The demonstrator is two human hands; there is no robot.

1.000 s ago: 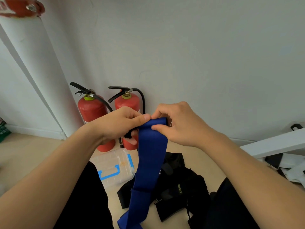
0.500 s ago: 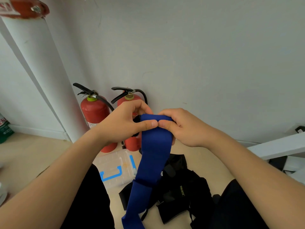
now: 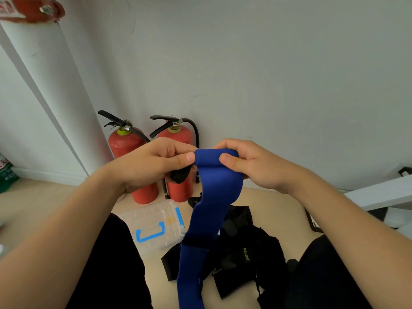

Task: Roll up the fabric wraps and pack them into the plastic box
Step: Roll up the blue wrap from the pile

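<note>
Pinching the rolled top end of the blue wrap point(image 3: 214, 197) from both sides, the two hands hold it up in the air in front of the wall point(image 3: 267, 74). The left hand point(image 3: 151, 163) has its thumb point(image 3: 186, 157) pressed against the left end of the small roll, with the other fingers curled behind it. A black tab point(image 3: 180, 175) pokes out below that palm. The right hand point(image 3: 256, 168) lays its thumb point(image 3: 229, 160) on the front of the roll while its fingers curl over the top and back. How many turns the roll has cannot be told.

From the roll the rest of the wrap hangs straight down as a loose flat band, crossed lower down by a dark strip, and runs out of view at the bottom edge.

On the floor point(image 3: 278, 208) below, the box point(image 3: 156, 228) lies just left of the hanging band, clear plastic with a blue handle and blue latch, lid on. To its right, behind the band, black wraps point(image 3: 247, 253) lie in a loose heap, unrolled; one carries yellow lettering.

Two red extinguishers point(image 3: 127, 150) stand against the wall behind the hands, beside a white pillar point(image 3: 44, 97). A white board point(image 3: 379, 195) juts in from the right
</note>
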